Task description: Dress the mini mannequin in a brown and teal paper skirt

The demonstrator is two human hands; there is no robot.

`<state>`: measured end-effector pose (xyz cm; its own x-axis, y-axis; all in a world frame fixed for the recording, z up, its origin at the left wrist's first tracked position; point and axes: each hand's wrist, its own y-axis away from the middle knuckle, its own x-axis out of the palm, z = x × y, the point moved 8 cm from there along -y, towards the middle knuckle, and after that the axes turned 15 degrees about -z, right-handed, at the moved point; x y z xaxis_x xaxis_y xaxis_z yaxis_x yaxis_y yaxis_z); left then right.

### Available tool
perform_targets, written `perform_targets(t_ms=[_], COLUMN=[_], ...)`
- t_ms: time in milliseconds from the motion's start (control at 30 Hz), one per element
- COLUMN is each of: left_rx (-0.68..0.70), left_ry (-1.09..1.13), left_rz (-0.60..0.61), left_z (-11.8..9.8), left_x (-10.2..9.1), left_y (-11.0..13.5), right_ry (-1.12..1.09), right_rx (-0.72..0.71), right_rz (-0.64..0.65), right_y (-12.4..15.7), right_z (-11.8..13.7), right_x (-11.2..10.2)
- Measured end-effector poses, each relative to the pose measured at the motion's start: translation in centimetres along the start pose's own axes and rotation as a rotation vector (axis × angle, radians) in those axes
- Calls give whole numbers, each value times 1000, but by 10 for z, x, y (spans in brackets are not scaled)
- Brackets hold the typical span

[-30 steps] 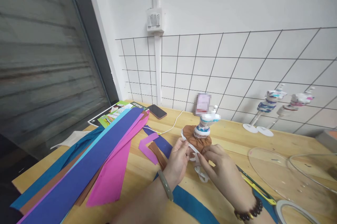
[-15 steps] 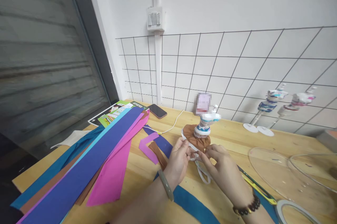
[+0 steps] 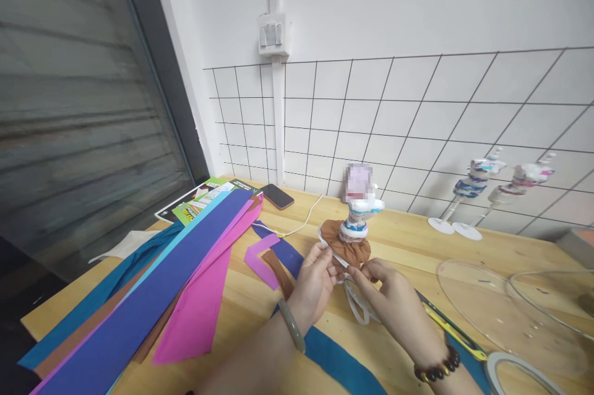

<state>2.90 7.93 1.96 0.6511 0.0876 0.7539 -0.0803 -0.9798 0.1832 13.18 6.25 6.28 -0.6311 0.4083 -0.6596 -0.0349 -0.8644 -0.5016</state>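
A small white mannequin bust (image 3: 364, 208) with blue and teal bands stands in a brown gathered paper skirt (image 3: 356, 252) on the table. White tape (image 3: 340, 257) runs along the skirt's near edge. My left hand (image 3: 315, 277) is closed in a pinch on that taped edge, to the left. Just right of it, my right hand (image 3: 390, 293) pinches the tape with thumb and finger; its fingertips partly hide the contact. Below the hands hangs a loose white strip loop (image 3: 361, 311).
Long coloured paper strips (image 3: 153, 283) cover the left side, near a phone (image 3: 277, 196) and a white cable (image 3: 306, 220). A yellow cutter (image 3: 455, 330), a tape roll (image 3: 496, 370) and clear round discs (image 3: 487, 296) lie at right. Two other busts (image 3: 477, 178) stand behind.
The bust and skirt have shifted slightly left and tilted a little. The hands stay close together, with more of the white tape showing between their fingertips.
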Motion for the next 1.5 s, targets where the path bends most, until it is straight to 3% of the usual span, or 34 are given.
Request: perform_targets(t_ms=[500, 800, 1067, 1200, 1400, 1500], left_rx=[-29, 21, 65, 107, 95, 85], left_ry=[-17, -82, -72, -90, -62, -52], left_rz=[92, 40, 120, 83, 67, 88], left_z=[6, 6, -1, -2, 2, 3], left_x=[6, -2, 8, 7, 6, 8], left_y=[5, 0, 4, 3, 2, 3], right_ry=[23, 82, -33, -64, -372, -459], right_rx=[27, 52, 197, 282, 436, 572], right_rz=[-14, 63, 160, 174, 334, 348], right_y=[2, 4, 8, 10, 14, 16], right_z=[3, 11, 3, -6, -7, -17], right_x=[-2, -2, 4, 8, 14, 14])
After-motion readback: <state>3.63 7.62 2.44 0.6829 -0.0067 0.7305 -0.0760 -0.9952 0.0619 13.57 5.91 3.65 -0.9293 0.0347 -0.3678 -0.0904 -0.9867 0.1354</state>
